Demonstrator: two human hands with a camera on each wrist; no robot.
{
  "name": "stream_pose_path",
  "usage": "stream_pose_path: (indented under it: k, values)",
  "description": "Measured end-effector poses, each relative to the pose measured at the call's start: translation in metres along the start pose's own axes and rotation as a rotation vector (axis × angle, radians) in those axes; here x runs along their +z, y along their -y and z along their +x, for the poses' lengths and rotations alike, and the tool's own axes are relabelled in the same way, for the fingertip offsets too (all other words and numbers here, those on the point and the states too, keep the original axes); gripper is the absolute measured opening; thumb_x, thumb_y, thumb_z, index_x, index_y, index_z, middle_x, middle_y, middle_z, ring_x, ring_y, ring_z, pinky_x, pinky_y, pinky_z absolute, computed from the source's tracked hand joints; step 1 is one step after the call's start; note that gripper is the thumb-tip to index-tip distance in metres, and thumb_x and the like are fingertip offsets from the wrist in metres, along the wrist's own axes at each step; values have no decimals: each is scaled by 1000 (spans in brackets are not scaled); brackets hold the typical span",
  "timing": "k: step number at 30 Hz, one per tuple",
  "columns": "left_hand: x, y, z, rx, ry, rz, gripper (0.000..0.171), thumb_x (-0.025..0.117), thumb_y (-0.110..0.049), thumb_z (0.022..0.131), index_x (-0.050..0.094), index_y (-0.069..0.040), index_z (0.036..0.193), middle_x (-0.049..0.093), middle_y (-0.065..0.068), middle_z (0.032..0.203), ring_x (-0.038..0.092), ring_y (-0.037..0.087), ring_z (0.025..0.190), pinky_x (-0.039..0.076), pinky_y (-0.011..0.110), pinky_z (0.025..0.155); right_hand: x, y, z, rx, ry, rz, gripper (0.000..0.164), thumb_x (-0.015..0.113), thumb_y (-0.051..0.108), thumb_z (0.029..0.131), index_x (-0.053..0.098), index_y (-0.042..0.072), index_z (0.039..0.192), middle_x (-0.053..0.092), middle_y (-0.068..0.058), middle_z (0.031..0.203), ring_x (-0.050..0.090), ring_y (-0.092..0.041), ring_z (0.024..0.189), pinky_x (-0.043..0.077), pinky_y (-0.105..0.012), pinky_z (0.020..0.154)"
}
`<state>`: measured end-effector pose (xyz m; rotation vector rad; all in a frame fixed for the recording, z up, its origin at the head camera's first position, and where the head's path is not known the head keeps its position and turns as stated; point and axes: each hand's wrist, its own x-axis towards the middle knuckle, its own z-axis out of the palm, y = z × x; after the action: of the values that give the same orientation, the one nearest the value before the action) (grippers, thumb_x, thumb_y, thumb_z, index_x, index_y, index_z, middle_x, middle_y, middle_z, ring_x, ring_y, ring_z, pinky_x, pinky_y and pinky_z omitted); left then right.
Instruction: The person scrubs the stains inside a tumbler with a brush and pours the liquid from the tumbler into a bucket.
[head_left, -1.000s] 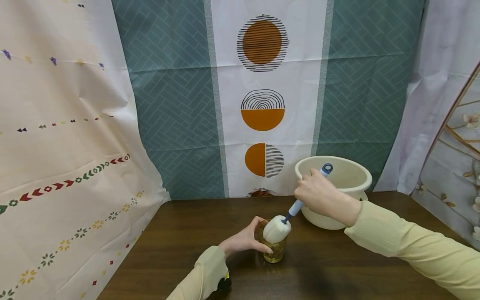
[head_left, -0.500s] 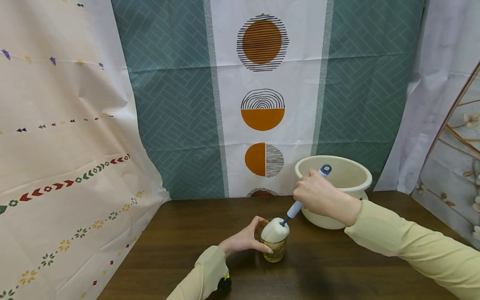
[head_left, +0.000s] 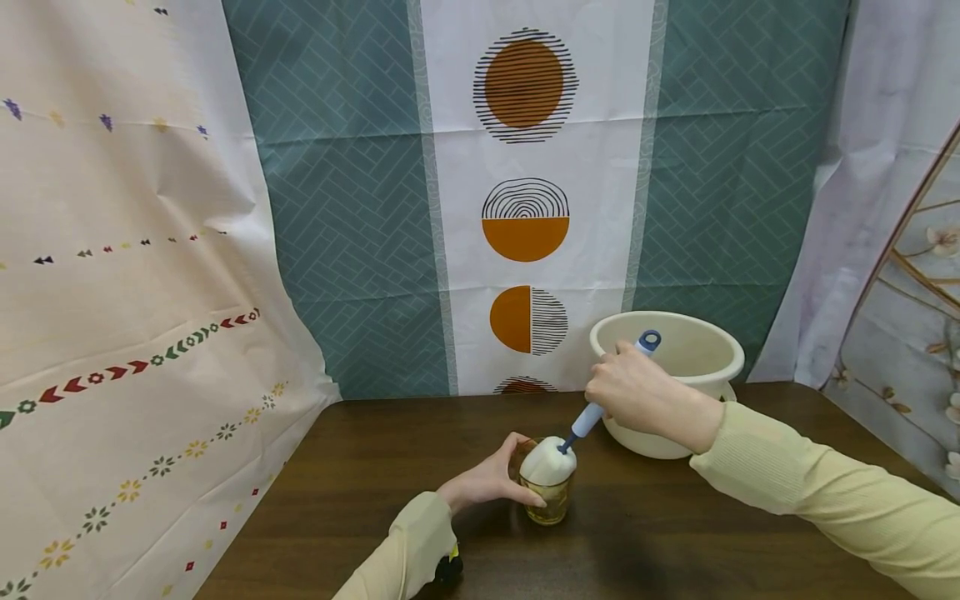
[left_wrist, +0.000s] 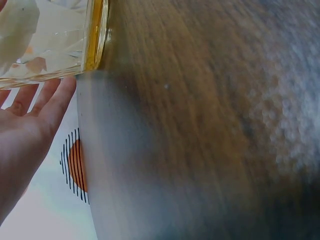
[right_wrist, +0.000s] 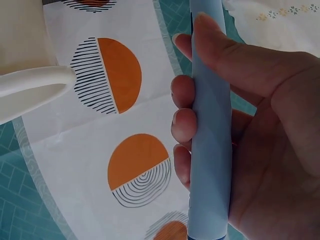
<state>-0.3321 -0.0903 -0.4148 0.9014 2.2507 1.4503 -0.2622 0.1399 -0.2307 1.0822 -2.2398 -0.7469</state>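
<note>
An amber glass [head_left: 550, 503] stands upright on the dark wooden table, and my left hand [head_left: 487, 482] grips it round the side with thumb and fingers. In the left wrist view the faceted glass [left_wrist: 60, 50] shows a pale shape inside. My right hand [head_left: 637, 387] holds a sponge bottle brush by its light blue handle [right_wrist: 211, 125], fingers wrapped round it. The brush's white sponge head [head_left: 547, 462] sits partly down in the mouth of the glass, its upper part above the rim. The handle slants up to the right, ending in a dark blue hanging loop [head_left: 649, 340].
A cream plastic basin [head_left: 705, 379] stands at the back right, behind my right hand. Patterned cloths [head_left: 360, 208] hang behind and beside the table [head_left: 375, 500]. Something small and black [head_left: 448, 568] shows by my left cuff.
The sponge head has shifted slightly left and deeper into the glass, and the handle has moved with it. My left hand and the glass stay in place.
</note>
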Motion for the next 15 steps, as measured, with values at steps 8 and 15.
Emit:
stream_pose_path:
  k: [8,15]
  values:
    - [1,2,1,-11,7,-22,69,77,-23,70,33,-17,122,46,-1,113,45,15,103,32,37,88,3,4,3,20,-27,-2,16,77,19,63,61,15,61,54,0,59,51,-19,56,32,-31,52]
    - [1,1,1,-2,6,-35,67,77,-20,71,33,-16,121,47,0,112,46,15,102,33,37,88,5,5,5,30,-53,-31,15,75,15,63,61,14,59,53,-1,57,49,-18,54,32,-31,50]
